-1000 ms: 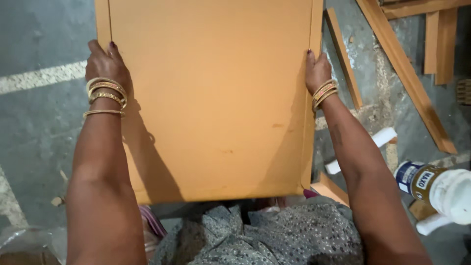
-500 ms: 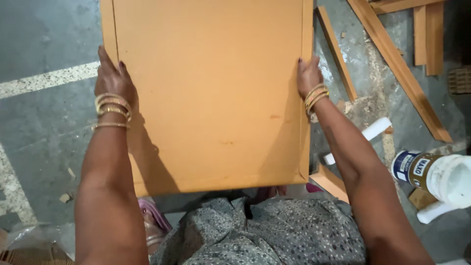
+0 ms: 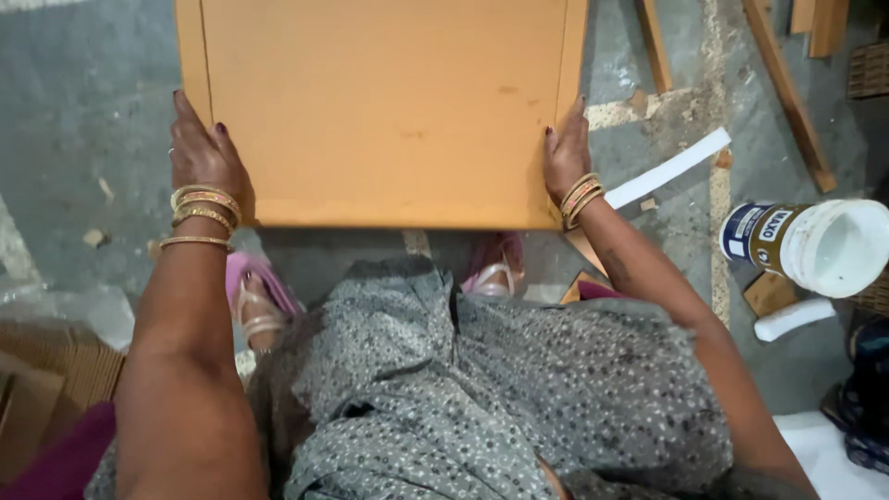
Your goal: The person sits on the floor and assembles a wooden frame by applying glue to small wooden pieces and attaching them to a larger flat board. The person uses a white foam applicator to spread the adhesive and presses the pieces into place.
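Gripping a large flat orange-brown wooden panel (image 3: 384, 111) by its two side edges, the person holds it out in front of the body above the grey concrete floor (image 3: 83, 139). The left hand (image 3: 204, 153), with gold bangles on its wrist, is clasped on the panel's left edge near the lower corner, fingers reaching up along the edge. The right hand (image 3: 565, 153), also bangled, is clasped on the right edge near the lower corner, so each grip is closed on the panel. The panel's near edge lies just above two feet in pink sandals (image 3: 255, 296) and the folds of a grey patterned garment (image 3: 482, 389). On the floor to the right lie a white flat strip (image 3: 681, 167) and thin wooden battens (image 3: 787, 88), and further right a white plastic tub with a blue and gold label (image 3: 810, 245) rests on its side, its open mouth turned right. Brown corrugated cardboard (image 3: 46, 370) shows at the lower left.
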